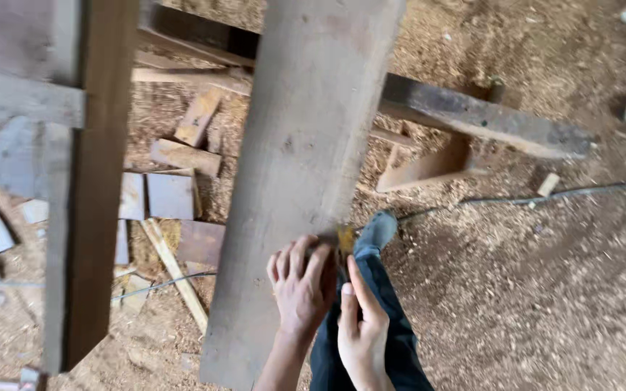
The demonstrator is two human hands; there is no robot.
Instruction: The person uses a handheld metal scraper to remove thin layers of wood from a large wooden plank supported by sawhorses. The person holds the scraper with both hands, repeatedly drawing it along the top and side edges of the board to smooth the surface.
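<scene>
Both hands, left hand (300,284) and right hand (360,327), press together against a rough grey plank (298,159), pinching something small and yellow (345,239).

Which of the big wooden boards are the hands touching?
The wide grey plank running up the middle. Both the left hand and right hand are at its right edge. The darker brown board on the left has no hand near it.

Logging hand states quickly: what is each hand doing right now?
Left hand: fingers curled, pressing on the long plank's right edge.
Right hand: beside the plank, fingers extended toward a small yellowish object; grip cannot be told.
</scene>
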